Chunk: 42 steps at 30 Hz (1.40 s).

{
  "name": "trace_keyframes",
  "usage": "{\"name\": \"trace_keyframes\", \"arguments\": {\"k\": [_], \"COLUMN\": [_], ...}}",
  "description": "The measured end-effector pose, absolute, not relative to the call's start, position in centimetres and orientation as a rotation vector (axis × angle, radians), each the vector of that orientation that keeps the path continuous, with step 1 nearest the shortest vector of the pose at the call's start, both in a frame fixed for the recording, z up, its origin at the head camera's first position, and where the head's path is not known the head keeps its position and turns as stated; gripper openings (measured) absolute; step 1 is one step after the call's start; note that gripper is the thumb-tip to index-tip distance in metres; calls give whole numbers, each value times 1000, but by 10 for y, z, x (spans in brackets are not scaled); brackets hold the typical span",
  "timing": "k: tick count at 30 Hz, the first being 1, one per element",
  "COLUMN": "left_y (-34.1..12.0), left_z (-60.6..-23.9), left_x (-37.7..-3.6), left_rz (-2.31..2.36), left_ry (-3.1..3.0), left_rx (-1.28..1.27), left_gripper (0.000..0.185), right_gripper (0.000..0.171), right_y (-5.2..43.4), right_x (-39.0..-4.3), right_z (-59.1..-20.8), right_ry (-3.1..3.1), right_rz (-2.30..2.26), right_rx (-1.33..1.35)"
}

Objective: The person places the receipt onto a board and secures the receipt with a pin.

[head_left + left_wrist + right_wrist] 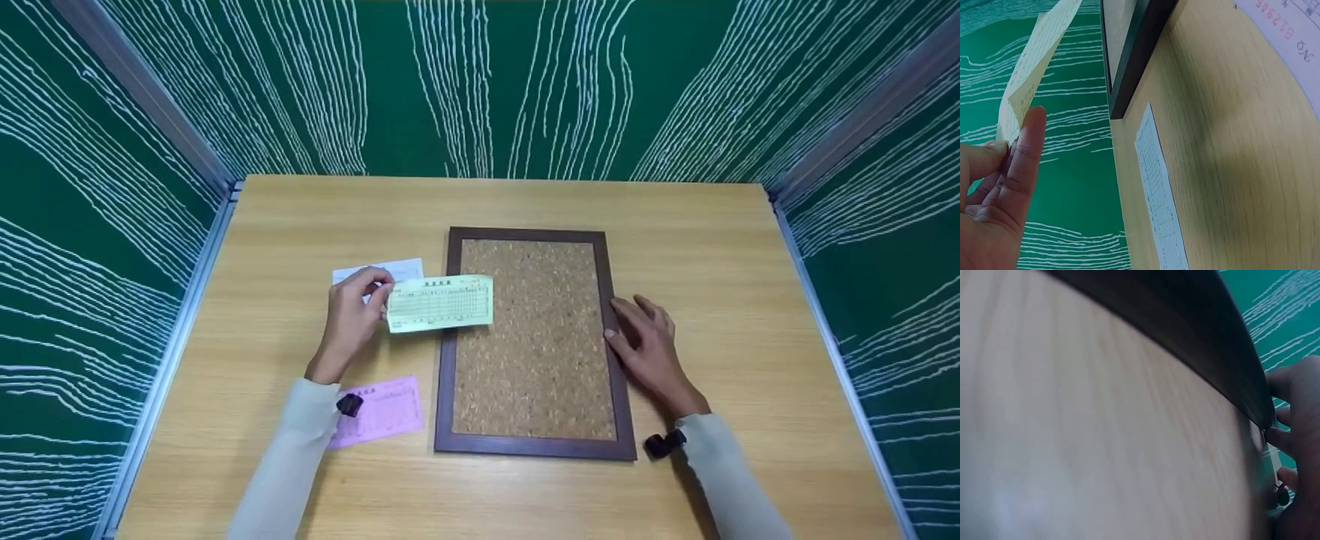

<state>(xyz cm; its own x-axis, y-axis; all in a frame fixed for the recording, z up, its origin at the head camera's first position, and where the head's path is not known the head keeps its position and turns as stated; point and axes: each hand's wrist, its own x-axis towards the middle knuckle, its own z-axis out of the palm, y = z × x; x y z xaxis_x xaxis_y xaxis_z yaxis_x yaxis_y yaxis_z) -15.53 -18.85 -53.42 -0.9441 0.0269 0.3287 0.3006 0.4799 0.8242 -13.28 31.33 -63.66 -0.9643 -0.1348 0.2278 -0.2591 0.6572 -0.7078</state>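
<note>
The left hand (351, 315) pinches a pale green slip (440, 302) by its left end, thumb against fingertips (1032, 126), and holds it just above the desk (285, 225), its right half over the left edge of the cork board (536, 337). From the left wrist view the slip hangs free of the surface, bending a little along its length. The right hand (646, 346) lies flat with straight fingers against the board's right frame edge, holding nothing, only pressing the frame.

The slip looks like thin printed paper: very light, limp, easy to crease or tear, and likely to flutter or droop if held by one corner alone. A pinch near the middle of a short end, as now, seems the soundest grip; a tighter squeeze would only wrinkle it. The board, with its dark wooden frame, is probably stiff and light enough to slide on the smooth desk, so a flat hand at its edge should steady it.

A white slip (390, 270) lies on the desk just beyond the left hand, and a pink slip (382, 409) lies nearer the person, partly under the left sleeve
</note>
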Motion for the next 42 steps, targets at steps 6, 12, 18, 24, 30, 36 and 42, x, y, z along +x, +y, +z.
{"name": "trace_keyframes", "arguments": {"k": [6,12,18,24,30,36,42], "left_y": [-184,-178,-173,-168,-161,-155,-148], "left_z": [-532,-528,-524,-522,-519,-518,-515], "left_x": [-156,-156,-156,-156,-157,-158,-159], "left_rz": [-1494,-1463,-1465,-1456,-1456,-1446,-1533], "left_ry": [-2430,-2422,-2408,-2414,-2402,-2354,-2342], "left_rx": [-287,-319,-352,-358,-371,-426,-424], "left_gripper": [12,13,12,11,10,9,8], "right_gripper": [53,50,50,49,44,41,39], "right_y": [311,301,282,264,252,241,232], "right_x": [-132,-129,-126,-125,-124,-122,-121], "right_z": [-627,-614,-598,-584,-575,-568,-562], "right_ry": [-2756,-2696,-2654,-2647,-2616,-2587,-2578], "right_rz": [1222,1300,1387,1437,1430,1442,1458], "right_rx": [317,362,443,494,561,596,609]}}
